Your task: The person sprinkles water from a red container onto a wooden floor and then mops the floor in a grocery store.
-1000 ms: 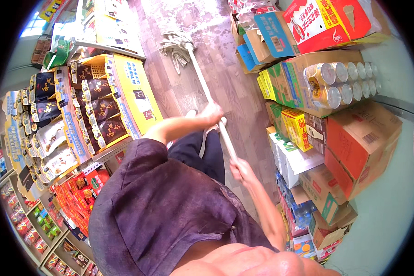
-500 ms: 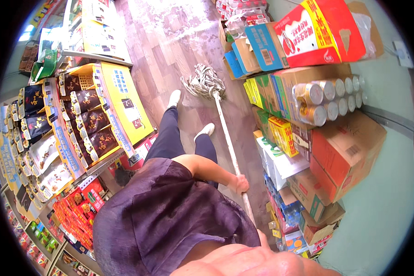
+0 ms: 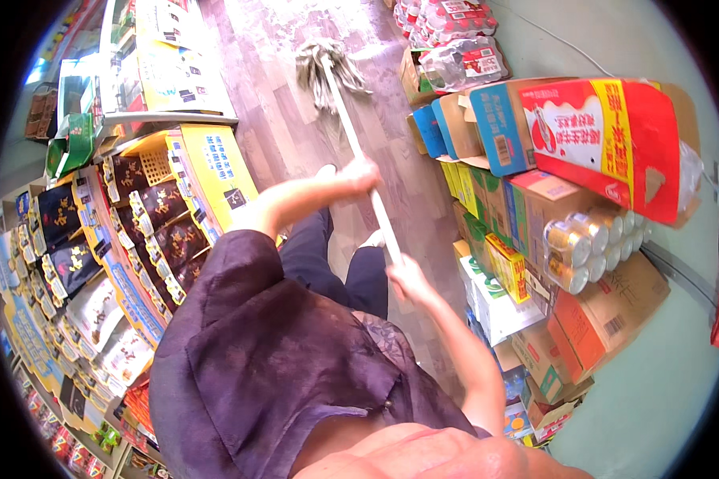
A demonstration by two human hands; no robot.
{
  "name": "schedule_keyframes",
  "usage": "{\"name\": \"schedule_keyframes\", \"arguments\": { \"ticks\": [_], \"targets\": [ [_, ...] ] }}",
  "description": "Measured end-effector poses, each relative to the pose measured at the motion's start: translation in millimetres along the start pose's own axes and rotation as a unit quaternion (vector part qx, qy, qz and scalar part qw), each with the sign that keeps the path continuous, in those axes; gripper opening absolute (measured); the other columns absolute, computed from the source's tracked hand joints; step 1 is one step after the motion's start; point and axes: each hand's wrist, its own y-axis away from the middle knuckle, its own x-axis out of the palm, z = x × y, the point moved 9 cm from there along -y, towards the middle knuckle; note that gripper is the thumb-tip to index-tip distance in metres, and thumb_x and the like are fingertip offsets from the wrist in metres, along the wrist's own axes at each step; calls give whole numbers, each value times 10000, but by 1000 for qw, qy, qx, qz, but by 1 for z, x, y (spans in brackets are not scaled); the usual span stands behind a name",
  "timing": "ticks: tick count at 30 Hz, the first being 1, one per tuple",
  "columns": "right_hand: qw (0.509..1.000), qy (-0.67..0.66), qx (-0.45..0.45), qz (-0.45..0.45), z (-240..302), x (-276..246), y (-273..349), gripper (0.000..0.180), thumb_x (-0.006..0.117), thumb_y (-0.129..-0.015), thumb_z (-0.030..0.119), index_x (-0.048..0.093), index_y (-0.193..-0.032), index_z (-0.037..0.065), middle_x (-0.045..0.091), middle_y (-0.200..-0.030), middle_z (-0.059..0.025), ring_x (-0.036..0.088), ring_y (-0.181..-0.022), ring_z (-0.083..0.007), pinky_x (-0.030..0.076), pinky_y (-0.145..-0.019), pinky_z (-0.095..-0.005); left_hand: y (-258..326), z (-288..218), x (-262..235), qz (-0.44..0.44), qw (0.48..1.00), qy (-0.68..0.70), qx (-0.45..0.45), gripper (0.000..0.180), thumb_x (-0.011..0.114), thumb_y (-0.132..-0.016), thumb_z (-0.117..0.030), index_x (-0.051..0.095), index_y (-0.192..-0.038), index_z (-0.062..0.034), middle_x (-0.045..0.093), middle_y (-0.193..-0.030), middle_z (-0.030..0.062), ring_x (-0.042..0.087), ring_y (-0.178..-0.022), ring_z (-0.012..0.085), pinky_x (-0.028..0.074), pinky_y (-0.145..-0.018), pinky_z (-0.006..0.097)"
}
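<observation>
A mop with a pale, worn stick lies slanting across the aisle ahead of me. Its grey string mop head [image 3: 327, 73] rests spread on the floor at the far end. My left hand [image 3: 361, 176] is closed around the mop handle [image 3: 383, 217] about midway along what shows of it. Lower on the stick, nearer my body, my right hand [image 3: 407, 279] grips it too. Both arms reach forward, the left one bent across from the side. Below the hands are my dark trouser legs [image 3: 316, 247] and pale shoes, partly covered by the arms and handle.
A display rack [image 3: 148, 231] of dark snack packets lines the left side, with a glass-topped counter [image 3: 176, 80] beyond it. Along the right stand stacked cartons [image 3: 607, 311], shrink-wrapped cans [image 3: 587, 247], a red box [image 3: 591, 140] and bottle packs [image 3: 463, 60]. Wood-patterned flooring [image 3: 264, 96] runs between them.
The mop head has slid farther away and a little left. My left hand has moved forward and left with the handle, while my right hand has come into view from the lower edge.
</observation>
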Motion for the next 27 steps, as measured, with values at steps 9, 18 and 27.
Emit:
{"name": "schedule_keyframes", "arguments": {
  "ticks": [9, 18, 27],
  "targets": [
    [979, -195, -57, 26, 186, 80, -213, 69, 547, -805, 89, 499, -765, 59, 436, -563, 28, 368, -400, -61, 297, -352, -223, 17, 299, -94, -70, 903, -153, -396, 316, 522, -790, -156, 543, -1086, -47, 473, -1142, 184, 434, -1077, 321, 296, -903, 625],
    [961, -256, 78, -74, 13, 47, 58, 73, 545, -829, 117, 490, -862, 84, 395, -587, 52, 340, -425, -38, 278, -358, -210, -11, -32, -64, 116, 990, 39, 74, 44, 591, -612, -135, 620, -640, -119, 581, -696, 77, 559, -749, 254, 400, -768, 466],
    [950, -120, 208, -199, -45, 98, 229, 106, 543, -814, 124, 471, -884, 89, 404, -583, 49, 371, -420, -58, 278, -357, -222, 39, -229, -73, 256, 878, 247, 320, 155, 621, -663, -253, 651, -759, -135, 655, -784, 54, 637, -786, 242, 484, -657, 366]
  ]
}}
